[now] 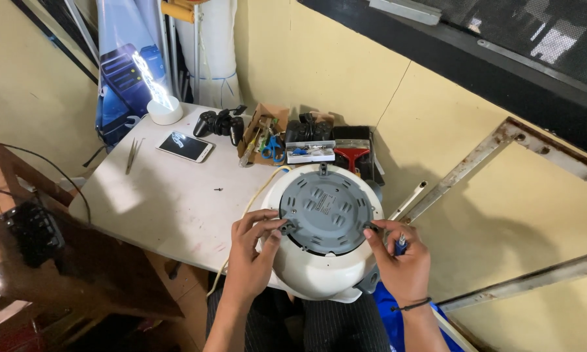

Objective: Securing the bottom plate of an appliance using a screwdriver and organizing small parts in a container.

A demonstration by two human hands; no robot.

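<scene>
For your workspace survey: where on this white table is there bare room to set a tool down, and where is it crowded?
The widest bare patch of the white table lies between the phone, the tweezers and the left hand; one small screw sits there. The back edge is crowded with game controllers, tool box and scraper. The white round appliance fills the near corner.

1. We are looking at a small home repair corner, more makeshift workshop than shop.
2. A white table (169, 202) is sitting against yellow walls (332, 72), carrying a box (265, 133) of tools and scissors (274, 148).
3. Tweezers (132, 155), a loose screw (218, 190) and a scraper (352, 156) are lying about.
4. Gamepads (219, 122), a phone (185, 146) and a lamp (160, 101) are sharing the table.
5. An opened appliance (325, 228) is resting at the table edge, its grey base facing up.
</scene>
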